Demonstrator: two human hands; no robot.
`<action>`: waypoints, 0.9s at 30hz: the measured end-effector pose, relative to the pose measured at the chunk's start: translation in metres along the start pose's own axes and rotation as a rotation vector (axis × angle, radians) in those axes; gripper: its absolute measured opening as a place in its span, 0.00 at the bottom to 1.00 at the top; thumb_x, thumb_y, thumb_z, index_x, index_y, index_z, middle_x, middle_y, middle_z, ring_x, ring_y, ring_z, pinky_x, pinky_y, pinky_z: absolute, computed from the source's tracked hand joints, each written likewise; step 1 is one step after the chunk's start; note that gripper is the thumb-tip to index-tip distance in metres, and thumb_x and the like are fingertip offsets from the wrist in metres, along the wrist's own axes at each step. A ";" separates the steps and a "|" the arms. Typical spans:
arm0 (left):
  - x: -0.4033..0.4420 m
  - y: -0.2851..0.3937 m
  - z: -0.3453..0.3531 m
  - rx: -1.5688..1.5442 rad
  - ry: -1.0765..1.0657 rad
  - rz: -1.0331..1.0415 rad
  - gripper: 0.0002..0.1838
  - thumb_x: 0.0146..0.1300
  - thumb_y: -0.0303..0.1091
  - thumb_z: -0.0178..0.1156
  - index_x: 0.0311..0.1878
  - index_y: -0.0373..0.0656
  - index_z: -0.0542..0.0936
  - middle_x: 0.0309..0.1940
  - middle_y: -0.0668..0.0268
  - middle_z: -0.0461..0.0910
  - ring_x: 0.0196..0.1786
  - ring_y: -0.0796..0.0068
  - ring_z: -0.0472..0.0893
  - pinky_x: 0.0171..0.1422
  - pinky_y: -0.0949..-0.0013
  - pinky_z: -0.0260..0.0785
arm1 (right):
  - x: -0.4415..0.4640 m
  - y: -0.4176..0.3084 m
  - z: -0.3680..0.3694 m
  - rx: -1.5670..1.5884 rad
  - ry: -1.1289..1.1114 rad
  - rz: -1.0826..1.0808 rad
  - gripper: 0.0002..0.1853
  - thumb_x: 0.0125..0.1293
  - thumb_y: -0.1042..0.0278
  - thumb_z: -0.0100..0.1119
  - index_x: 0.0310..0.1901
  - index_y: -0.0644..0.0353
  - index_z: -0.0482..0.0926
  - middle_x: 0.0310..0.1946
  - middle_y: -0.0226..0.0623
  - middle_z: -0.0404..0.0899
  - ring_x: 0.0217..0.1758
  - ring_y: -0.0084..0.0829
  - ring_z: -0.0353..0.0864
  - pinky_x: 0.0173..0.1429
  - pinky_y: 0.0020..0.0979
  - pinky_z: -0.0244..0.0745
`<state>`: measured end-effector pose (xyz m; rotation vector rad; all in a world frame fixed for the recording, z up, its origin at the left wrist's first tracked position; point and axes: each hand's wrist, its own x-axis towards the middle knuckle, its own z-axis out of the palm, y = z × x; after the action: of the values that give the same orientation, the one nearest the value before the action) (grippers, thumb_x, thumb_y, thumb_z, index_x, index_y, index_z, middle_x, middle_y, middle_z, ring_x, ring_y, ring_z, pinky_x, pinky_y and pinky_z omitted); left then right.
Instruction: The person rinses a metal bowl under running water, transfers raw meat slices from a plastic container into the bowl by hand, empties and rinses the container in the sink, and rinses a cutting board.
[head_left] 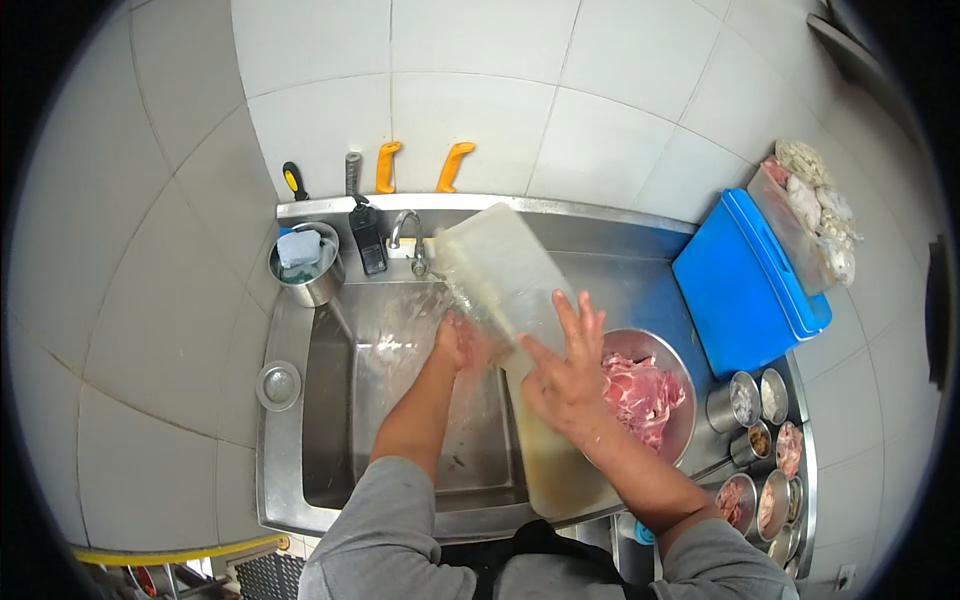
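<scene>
A whitish cutting board [505, 255] stands tilted over the right side of the sink, beside the running tap [408, 235]. My left hand [458, 342] is near its lower left edge in splashing water; motion smears the fingers. My right hand [565, 375] has its fingers spread over the board's lower right part; I cannot tell how firmly it touches. Below lies a yellowish board surface [560, 465] along the sink's right rim; whether it is a separate board is unclear. A metal bowl [688, 375] of raw meat [642, 400] sits right of my right hand.
Right, a blue cooler box [745, 285] stands below a bin of bagged food [805, 215]; several small metal cups [735, 400] line the counter. Left of the tap are a black bottle [368, 240] and a metal pot [318, 285]. Orange knife handles [387, 168] stick up behind.
</scene>
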<state>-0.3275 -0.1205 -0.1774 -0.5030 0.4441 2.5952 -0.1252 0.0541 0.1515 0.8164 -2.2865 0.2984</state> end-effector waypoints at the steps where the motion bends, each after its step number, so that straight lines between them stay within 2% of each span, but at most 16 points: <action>1: 0.020 -0.001 -0.017 0.083 -0.183 0.048 0.34 0.72 0.63 0.34 0.64 0.46 0.71 0.62 0.57 0.73 0.72 0.56 0.61 0.76 0.38 0.36 | -0.002 -0.016 -0.001 0.031 -0.079 0.051 0.25 0.49 0.73 0.63 0.53 0.65 0.75 0.71 0.59 0.54 0.74 0.64 0.52 0.69 0.66 0.52; 2: 0.014 0.002 -0.016 0.129 -0.271 0.067 0.35 0.71 0.65 0.33 0.64 0.48 0.70 0.63 0.58 0.73 0.73 0.56 0.59 0.76 0.35 0.30 | -0.002 -0.028 -0.001 0.068 -0.158 0.103 0.31 0.47 0.69 0.67 0.55 0.67 0.72 0.74 0.60 0.46 0.75 0.67 0.47 0.69 0.68 0.48; 3: 0.008 0.005 -0.016 0.171 -0.359 0.091 0.35 0.70 0.66 0.33 0.65 0.49 0.70 0.63 0.58 0.73 0.74 0.56 0.57 0.76 0.33 0.25 | 0.002 -0.035 -0.003 0.070 -0.156 0.111 0.31 0.47 0.69 0.67 0.55 0.67 0.72 0.74 0.60 0.46 0.75 0.67 0.47 0.69 0.68 0.48; 5: -0.019 0.010 0.004 0.173 -0.093 -0.025 0.36 0.69 0.69 0.33 0.66 0.55 0.70 0.67 0.59 0.70 0.76 0.52 0.53 0.70 0.26 0.13 | 0.013 -0.044 -0.004 0.121 -0.109 0.408 0.42 0.44 0.64 0.69 0.63 0.63 0.63 0.73 0.62 0.47 0.73 0.64 0.51 0.69 0.62 0.50; 6: -0.062 0.007 0.046 0.281 0.122 0.066 0.38 0.67 0.71 0.32 0.66 0.55 0.72 0.72 0.58 0.64 0.77 0.51 0.51 0.69 0.28 0.09 | 0.015 -0.043 -0.003 0.119 -0.109 0.415 0.42 0.44 0.64 0.69 0.63 0.63 0.63 0.73 0.62 0.47 0.73 0.64 0.51 0.69 0.62 0.50; 7: -0.066 0.010 0.051 0.301 0.082 0.063 0.39 0.67 0.71 0.31 0.68 0.55 0.70 0.75 0.59 0.58 0.78 0.52 0.49 0.70 0.28 0.09 | 0.017 -0.039 -0.002 0.079 -0.127 0.454 0.45 0.43 0.63 0.69 0.65 0.63 0.59 0.71 0.61 0.50 0.72 0.62 0.54 0.69 0.59 0.51; 10: -0.063 0.020 0.064 0.428 -0.018 0.028 0.40 0.67 0.71 0.31 0.72 0.54 0.64 0.75 0.59 0.58 0.78 0.52 0.48 0.71 0.30 0.10 | 0.025 -0.029 -0.018 0.005 -0.084 0.460 0.48 0.42 0.64 0.69 0.66 0.63 0.56 0.68 0.60 0.54 0.69 0.59 0.58 0.68 0.55 0.53; 12: -0.053 0.029 0.077 0.313 -0.175 0.025 0.41 0.67 0.71 0.35 0.73 0.51 0.63 0.75 0.59 0.58 0.78 0.55 0.49 0.72 0.30 0.14 | 0.026 -0.016 -0.030 -0.029 -0.034 0.435 0.47 0.41 0.64 0.69 0.65 0.64 0.56 0.67 0.59 0.56 0.68 0.58 0.59 0.68 0.54 0.53; 14: -0.035 0.051 0.087 0.197 0.091 0.078 0.41 0.67 0.68 0.41 0.72 0.46 0.62 0.73 0.61 0.62 0.75 0.57 0.55 0.74 0.30 0.21 | 0.021 -0.004 -0.035 0.071 0.089 0.442 0.46 0.41 0.66 0.69 0.64 0.63 0.57 0.67 0.58 0.57 0.67 0.56 0.61 0.68 0.51 0.56; 16: 0.012 0.088 0.067 0.104 0.217 0.192 0.43 0.66 0.65 0.46 0.75 0.44 0.56 0.72 0.62 0.63 0.73 0.58 0.60 0.75 0.32 0.29 | 0.013 0.009 -0.034 0.165 0.159 0.503 0.46 0.40 0.66 0.69 0.64 0.63 0.57 0.66 0.57 0.58 0.66 0.56 0.62 0.68 0.51 0.57; 18: -0.031 0.098 0.096 0.004 -0.242 0.371 0.42 0.68 0.61 0.44 0.76 0.45 0.50 0.73 0.60 0.61 0.74 0.56 0.60 0.77 0.37 0.33 | 0.006 0.017 -0.033 0.250 0.234 0.562 0.46 0.40 0.67 0.68 0.64 0.63 0.57 0.66 0.56 0.59 0.65 0.55 0.63 0.68 0.50 0.58; 19: -0.044 0.098 0.103 0.017 -0.245 0.351 0.42 0.68 0.61 0.44 0.76 0.45 0.50 0.73 0.60 0.61 0.74 0.56 0.60 0.77 0.37 0.33 | 0.000 0.018 -0.033 0.213 0.221 0.536 0.46 0.40 0.67 0.69 0.64 0.63 0.57 0.66 0.56 0.59 0.65 0.55 0.63 0.68 0.50 0.59; 21: -0.066 0.089 0.101 -0.018 -0.200 0.424 0.36 0.72 0.59 0.40 0.74 0.44 0.57 0.73 0.58 0.60 0.76 0.55 0.58 0.79 0.44 0.40 | -0.014 0.009 -0.034 0.166 0.209 0.554 0.46 0.39 0.67 0.69 0.64 0.62 0.57 0.66 0.56 0.59 0.66 0.55 0.63 0.69 0.49 0.59; 23: -0.091 0.077 0.065 0.006 -0.088 0.217 0.32 0.73 0.57 0.40 0.70 0.44 0.63 0.70 0.59 0.66 0.73 0.57 0.62 0.77 0.46 0.48 | -0.025 -0.019 -0.034 0.199 0.131 0.544 0.48 0.39 0.66 0.70 0.65 0.61 0.57 0.68 0.56 0.57 0.69 0.55 0.60 0.72 0.49 0.56; 25: -0.125 0.061 0.030 -0.062 0.009 0.130 0.34 0.72 0.60 0.39 0.70 0.44 0.65 0.69 0.58 0.67 0.69 0.56 0.66 0.75 0.47 0.54 | -0.043 -0.058 -0.029 0.249 0.043 0.528 0.51 0.39 0.64 0.71 0.67 0.61 0.56 0.69 0.56 0.56 0.72 0.55 0.57 0.74 0.50 0.52; 27: -0.151 0.051 -0.014 0.231 -0.080 0.215 0.37 0.71 0.63 0.38 0.70 0.43 0.65 0.67 0.57 0.69 0.68 0.53 0.68 0.73 0.49 0.59 | -0.053 -0.091 -0.007 0.388 0.017 0.578 0.51 0.40 0.61 0.72 0.68 0.60 0.56 0.69 0.56 0.56 0.72 0.54 0.58 0.74 0.52 0.50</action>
<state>-0.2235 -0.2249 -0.1156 -0.2841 0.7979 2.7065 -0.0341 0.0116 0.1200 0.3017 -2.4421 1.0258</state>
